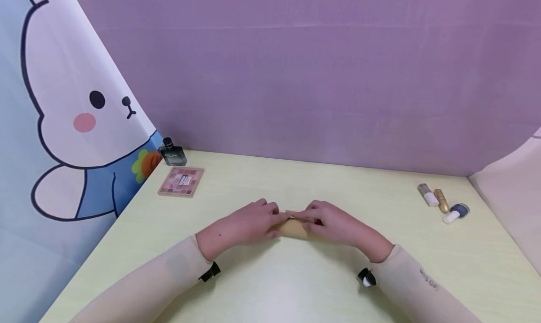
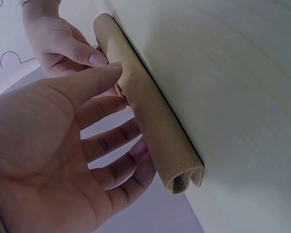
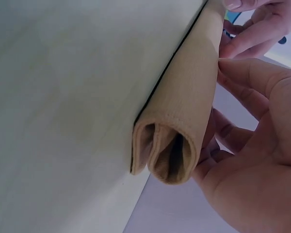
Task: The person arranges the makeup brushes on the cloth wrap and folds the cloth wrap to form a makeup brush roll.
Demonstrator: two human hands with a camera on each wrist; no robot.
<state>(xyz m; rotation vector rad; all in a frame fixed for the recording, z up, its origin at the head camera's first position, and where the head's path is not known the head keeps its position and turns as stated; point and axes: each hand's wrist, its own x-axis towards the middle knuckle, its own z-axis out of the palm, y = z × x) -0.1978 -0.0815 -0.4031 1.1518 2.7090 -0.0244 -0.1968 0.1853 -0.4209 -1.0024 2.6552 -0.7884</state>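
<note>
A tan rolled cloth case (image 1: 294, 229) lies crosswise on the table before me, with a small metal clasp (image 2: 121, 92) on its far side. My left hand (image 1: 249, 223) holds its left part, thumb on the near face and fingers behind. My right hand (image 1: 340, 225) pinches the right part in the same manner. The two index fingertips almost meet at the clasp. In the right wrist view, the end of the case (image 3: 172, 160) shows the fabric curled into a loop beside a folded flap. A dark line runs along its lower edge.
A dark perfume bottle (image 1: 174, 155) and a pink eyeshadow palette (image 1: 181, 182) are at the back left of the pale table (image 1: 270, 285). Two small bottles with white caps (image 1: 430, 198) (image 1: 452, 217) and a gold tube (image 1: 441, 201) lie at the right. A purple cloth (image 1: 296, 88) hangs behind.
</note>
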